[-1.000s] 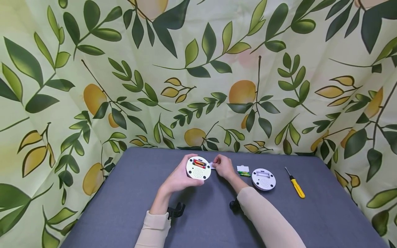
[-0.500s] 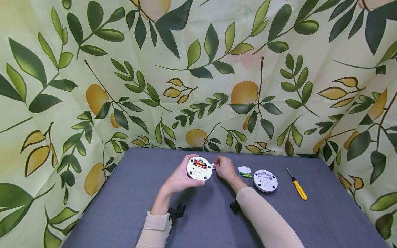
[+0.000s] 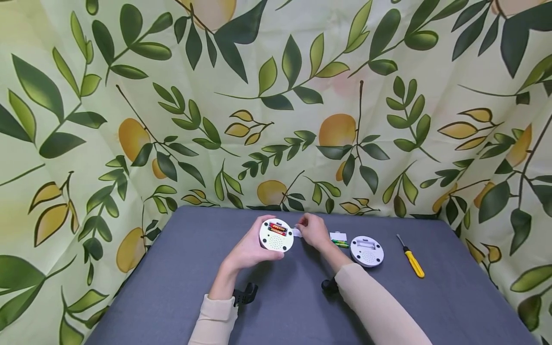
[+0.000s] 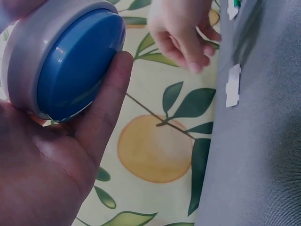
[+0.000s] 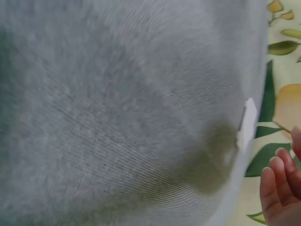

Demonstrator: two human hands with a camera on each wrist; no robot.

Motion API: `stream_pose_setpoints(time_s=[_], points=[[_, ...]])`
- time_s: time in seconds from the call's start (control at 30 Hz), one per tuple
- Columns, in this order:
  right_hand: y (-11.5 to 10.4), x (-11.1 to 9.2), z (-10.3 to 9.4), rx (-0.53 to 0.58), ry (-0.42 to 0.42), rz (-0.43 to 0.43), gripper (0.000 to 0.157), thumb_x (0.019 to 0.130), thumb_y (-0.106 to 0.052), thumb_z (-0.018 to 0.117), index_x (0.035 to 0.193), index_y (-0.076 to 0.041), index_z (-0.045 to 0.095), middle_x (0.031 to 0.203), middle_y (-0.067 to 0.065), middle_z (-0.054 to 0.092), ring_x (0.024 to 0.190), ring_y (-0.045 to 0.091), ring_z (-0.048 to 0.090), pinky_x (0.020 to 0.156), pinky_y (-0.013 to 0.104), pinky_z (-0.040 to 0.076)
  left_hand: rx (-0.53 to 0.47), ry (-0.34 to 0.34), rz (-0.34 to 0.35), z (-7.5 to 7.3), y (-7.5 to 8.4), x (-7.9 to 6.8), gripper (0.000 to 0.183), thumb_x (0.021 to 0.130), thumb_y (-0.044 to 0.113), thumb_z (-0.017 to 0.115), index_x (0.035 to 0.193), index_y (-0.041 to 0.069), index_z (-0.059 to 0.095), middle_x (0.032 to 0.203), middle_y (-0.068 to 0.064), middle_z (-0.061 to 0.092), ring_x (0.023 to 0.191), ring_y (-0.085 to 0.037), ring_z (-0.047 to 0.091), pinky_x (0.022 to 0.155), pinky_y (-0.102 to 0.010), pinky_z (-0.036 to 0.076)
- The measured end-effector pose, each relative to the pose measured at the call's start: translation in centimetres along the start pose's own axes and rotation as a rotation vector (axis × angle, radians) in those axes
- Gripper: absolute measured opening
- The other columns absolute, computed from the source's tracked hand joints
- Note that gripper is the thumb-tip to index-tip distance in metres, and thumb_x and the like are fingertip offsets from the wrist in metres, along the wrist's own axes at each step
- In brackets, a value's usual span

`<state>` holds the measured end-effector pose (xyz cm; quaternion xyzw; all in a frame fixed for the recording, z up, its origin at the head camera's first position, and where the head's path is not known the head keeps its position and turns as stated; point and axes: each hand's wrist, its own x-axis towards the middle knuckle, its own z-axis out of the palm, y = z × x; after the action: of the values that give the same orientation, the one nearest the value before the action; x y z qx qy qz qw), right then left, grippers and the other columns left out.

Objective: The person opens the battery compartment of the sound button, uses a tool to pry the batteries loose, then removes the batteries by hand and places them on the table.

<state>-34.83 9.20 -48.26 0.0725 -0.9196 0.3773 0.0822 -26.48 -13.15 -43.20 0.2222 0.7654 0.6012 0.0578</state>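
My left hand (image 3: 247, 247) grips a round white push-button device (image 3: 276, 242) by its rim. Its underside faces the head camera, with red batteries (image 3: 277, 229) in the uncovered compartment. A blue dome (image 4: 84, 66) on the other side shows in the left wrist view. Beside the device, a small white battery cover (image 3: 296, 233) lies on the table. My right hand (image 3: 314, 231) hovers at this cover; in both wrist views its loosely bent fingers (image 5: 277, 174) stand apart from the cover and hold nothing.
Right of my right hand lie another white cover (image 3: 338, 235) and green batteries (image 3: 340, 244). A second white round device (image 3: 366, 251) rests underside up with a bare compartment. A yellow-handled screwdriver (image 3: 413, 261) lies farther right. Leaf-patterned cloth (image 3: 276, 120) hangs behind the grey table (image 3: 207, 239).
My right hand has shifted slightly right, away from the white cover, so more of the cover shows. The left hand and its device stay nearly still.
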Motion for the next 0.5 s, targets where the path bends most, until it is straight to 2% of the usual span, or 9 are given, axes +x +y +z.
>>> stream_pose_setpoints(time_s=[0.27,0.5], points=[[-0.9,-1.9,-1.9,0.095,0.02,-0.037,0.007,0.094,-0.015,0.073,0.091,-0.01,0.07,0.08,0.001,0.063,0.074,0.017,0.056,0.068,0.034,0.047,0.005,-0.015,0.016,0.1,0.0,0.1,0.093,0.072,0.009,0.089,0.148,0.012,0.036,0.127,-0.012,0.059,0.108,-0.023,0.057,0.097,-0.038,0.042],[-1.1,-4.3,-4.2,0.103,0.058,-0.106,0.006,0.091,-0.013,0.075,0.088,-0.01,0.071,0.076,-0.001,0.063,0.071,0.016,0.055,0.068,0.034,0.046,0.02,-0.018,0.029,0.3,0.2,0.0,0.093,0.072,0.011,0.09,0.148,0.014,0.036,0.127,-0.011,0.059,0.108,-0.023,0.057,0.097,-0.04,0.041]])
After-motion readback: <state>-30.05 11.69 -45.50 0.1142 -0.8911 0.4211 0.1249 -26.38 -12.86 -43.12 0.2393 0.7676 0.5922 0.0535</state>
